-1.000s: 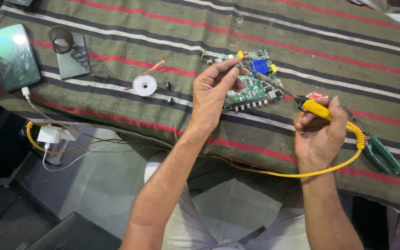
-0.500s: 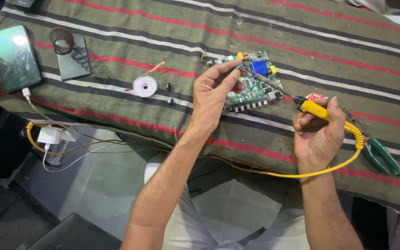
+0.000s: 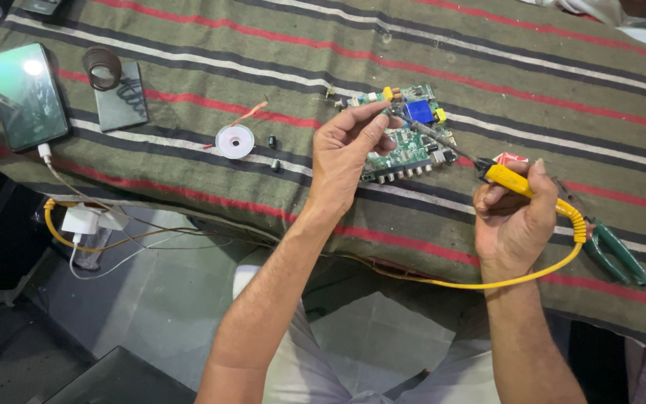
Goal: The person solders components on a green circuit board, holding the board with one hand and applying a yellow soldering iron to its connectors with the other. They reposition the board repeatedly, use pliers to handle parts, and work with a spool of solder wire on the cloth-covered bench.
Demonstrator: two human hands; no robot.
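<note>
A green circuit board (image 3: 411,147) with blue and yellow parts lies on a striped olive cloth (image 3: 428,60). My left hand (image 3: 348,159) rests over the board's left half, its fingers pinched together near the iron's tip; what they pinch is too small to see. My right hand (image 3: 514,223) grips the yellow handle of a soldering iron (image 3: 504,178), whose thin metal shaft reaches up-left onto the board. The iron's yellow cable (image 3: 487,283) loops under my right wrist and runs left below the cloth's edge.
A small white solder reel (image 3: 235,141) and two tiny dark parts (image 3: 273,152) lie left of the board. A phone (image 3: 28,96) on a charging cable, a dark flat case (image 3: 120,96) with a coil stand on it, green-handled pliers (image 3: 620,254) at right.
My left hand's fingers have shifted slightly over the board; the iron stays pointed at the same spot. Otherwise nothing has visibly moved.
</note>
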